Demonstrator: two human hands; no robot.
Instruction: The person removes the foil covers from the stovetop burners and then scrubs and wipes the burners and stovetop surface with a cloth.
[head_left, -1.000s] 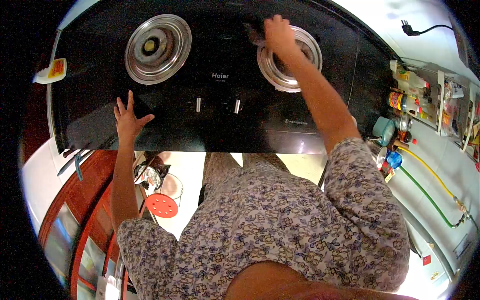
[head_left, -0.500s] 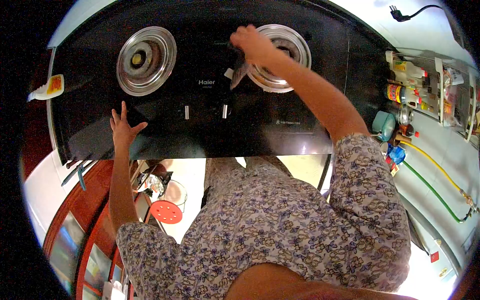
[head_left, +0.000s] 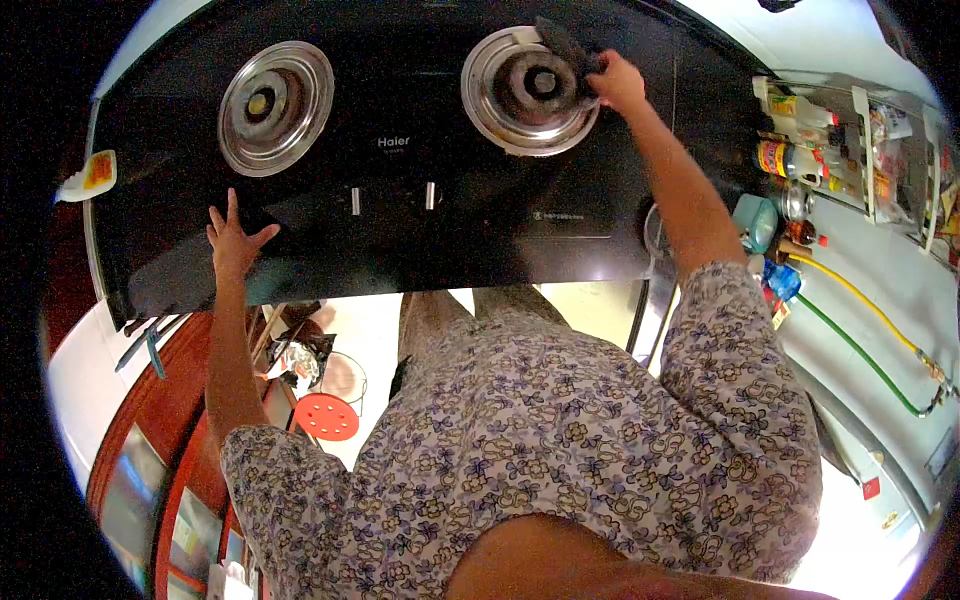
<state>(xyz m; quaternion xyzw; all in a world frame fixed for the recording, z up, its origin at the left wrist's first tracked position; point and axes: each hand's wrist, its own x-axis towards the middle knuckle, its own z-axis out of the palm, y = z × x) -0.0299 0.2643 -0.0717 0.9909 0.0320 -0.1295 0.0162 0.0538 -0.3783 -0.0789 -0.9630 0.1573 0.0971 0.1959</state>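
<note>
A dark cloth (head_left: 566, 48) is bunched in my right hand (head_left: 617, 84), which is closed on it at the right rim of the right burner (head_left: 490, 110). The cloth's loose end hangs over the burner's upper edge. My left hand (head_left: 236, 245) rests with fingers spread on the black glass gas cooktop (head_left: 480, 245), below the left burner (head_left: 232, 120) and apart from it. Both burners have shiny round metal pans. Two silver knobs, the left knob (head_left: 355, 201) and the right knob (head_left: 431, 195), sit between my hands.
A rack of bottles (head_left: 800, 160) stands along the right wall, near a yellow hose (head_left: 860, 295) and a green hose (head_left: 865, 360). A white container (head_left: 98, 175) lies at the left edge. A red stool (head_left: 327, 417) is on the floor, left of my body.
My right hand has moved with the cloth from the left side of the right burner to its right side. My left hand keeps its spread pose; the view has shifted slightly.
</note>
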